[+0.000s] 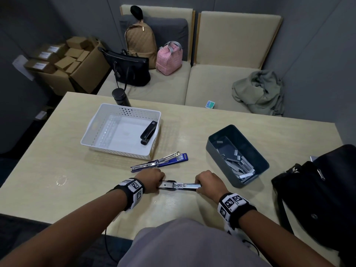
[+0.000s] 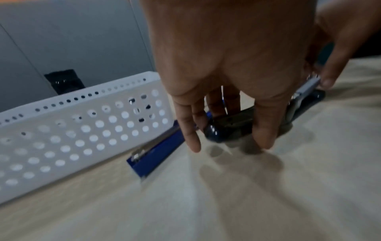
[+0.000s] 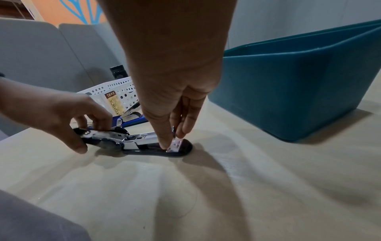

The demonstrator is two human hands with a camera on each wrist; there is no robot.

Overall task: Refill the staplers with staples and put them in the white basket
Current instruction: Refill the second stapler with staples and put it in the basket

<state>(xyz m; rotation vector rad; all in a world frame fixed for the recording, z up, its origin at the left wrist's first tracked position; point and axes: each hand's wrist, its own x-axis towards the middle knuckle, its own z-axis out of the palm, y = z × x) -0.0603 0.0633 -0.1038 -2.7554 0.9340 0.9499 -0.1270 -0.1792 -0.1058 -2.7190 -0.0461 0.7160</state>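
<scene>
A black stapler (image 1: 179, 185) lies opened flat near the table's front edge, its silver magazine facing up. My left hand (image 1: 159, 180) grips its left end, fingers curled round the black cover (image 2: 228, 128). My right hand (image 1: 198, 185) pinches the front tip of the magazine (image 3: 140, 138), thumb down by the base plate. A blue stapler (image 1: 159, 161) lies open just behind. The white basket (image 1: 92, 132) stands at the back left with another black stapler (image 1: 148, 132) inside. A teal bin (image 1: 212, 147) at the right holds several staple strips (image 1: 240, 166).
A black bag (image 1: 317, 199) sits on the table's right edge. A black bottle (image 1: 121, 97) stands behind the basket. Beyond the table, a beige sofa (image 1: 221, 83) carries bags and a green cloth. Bare tabletop spreads to the left of my hands.
</scene>
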